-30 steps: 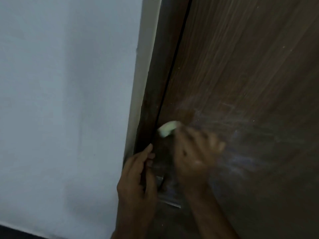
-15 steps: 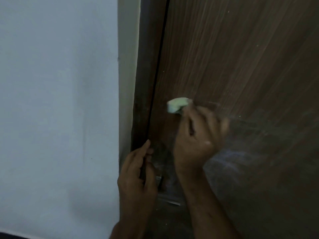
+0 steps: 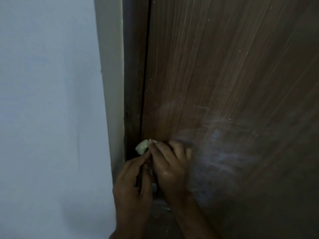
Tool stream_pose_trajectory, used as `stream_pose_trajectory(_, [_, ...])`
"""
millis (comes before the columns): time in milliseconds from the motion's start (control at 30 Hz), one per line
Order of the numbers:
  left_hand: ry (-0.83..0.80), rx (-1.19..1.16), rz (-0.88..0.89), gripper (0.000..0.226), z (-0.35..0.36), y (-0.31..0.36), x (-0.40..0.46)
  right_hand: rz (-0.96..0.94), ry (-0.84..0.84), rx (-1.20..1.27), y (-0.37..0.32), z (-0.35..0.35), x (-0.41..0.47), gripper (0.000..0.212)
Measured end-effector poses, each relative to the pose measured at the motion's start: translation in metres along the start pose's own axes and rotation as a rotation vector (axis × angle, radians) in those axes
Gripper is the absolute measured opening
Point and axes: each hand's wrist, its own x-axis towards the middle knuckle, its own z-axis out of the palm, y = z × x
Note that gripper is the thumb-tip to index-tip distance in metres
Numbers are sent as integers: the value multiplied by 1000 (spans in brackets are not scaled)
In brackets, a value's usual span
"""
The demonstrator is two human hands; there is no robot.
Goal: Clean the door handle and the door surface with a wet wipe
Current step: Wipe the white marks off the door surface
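Observation:
A dark brown wood-grain door (image 3: pixel 224 69) fills the right of the view, with pale wet smears on its lower part. My right hand (image 3: pixel 170 168) presses a small whitish wet wipe (image 3: pixel 142 146) against the door near its left edge. My left hand (image 3: pixel 133 187) is curled around the door's edge just below, fingers closed on it. A bit of metal, the door handle (image 3: pixel 161 203), shows between and under my hands; most of it is hidden.
A dark door frame (image 3: pixel 133 83) runs along the door's left edge, beside a pale trim strip (image 3: pixel 112 75). A plain light blue-grey wall (image 3: pixel 48 109) takes up the left half of the view.
My right hand with the wipe went up the door, then came back down and left toward the door's edge. My left hand stayed on the edge.

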Motion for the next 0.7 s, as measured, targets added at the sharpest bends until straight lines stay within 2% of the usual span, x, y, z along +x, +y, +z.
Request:
stream_pose_trajectory(33, [13, -1, 4, 34, 1, 0, 0, 53, 60, 20, 7, -2, 1, 21])
stream_pose_trajectory(133, [35, 11, -2, 30, 1, -2, -1, 386, 453, 136, 40, -19, 16, 16])
stream_pose_trajectory(167, [40, 22, -14, 29, 1, -2, -2, 444, 505, 142, 47, -22, 18, 12])
stream_pose_trajectory(233, [63, 28, -51, 26, 0, 0, -3, 388, 386, 97, 40, -16, 9, 10])
stream_pose_trajectory(333, [77, 51, -100, 23, 2, 3, 0, 13, -43, 29, 7, -3, -23, 19])
stream_pose_trajectory(367, [66, 83, -111, 29, 2, 3, 0, -14, -101, 30, 5, -2, -27, 20])
stream_pose_trajectory(433, [58, 141, -96, 34, 3, 2, 1, 142, 11, 53, 17, -6, -23, 19])
stream_pose_trajectory(500, [57, 139, -74, 26, 2, 1, 3, 385, 273, 99, 36, -14, -11, 14])
stream_pose_trajectory(533, [56, 132, -58, 26, 1, 1, 3, 460, 369, 124, 42, -17, -6, 12])
stream_pose_trajectory(567, [53, 128, -47, 27, 1, 1, 4, 479, 395, 125, 43, -16, -5, 12])
stream_pose_trajectory(600, [46, 124, -42, 28, 1, 2, 4, 440, 345, 107, 37, -14, -8, 16])
stream_pose_trajectory(700, [15, 112, -33, 32, 3, 3, 6, 55, -41, 61, 14, 0, -33, 21])
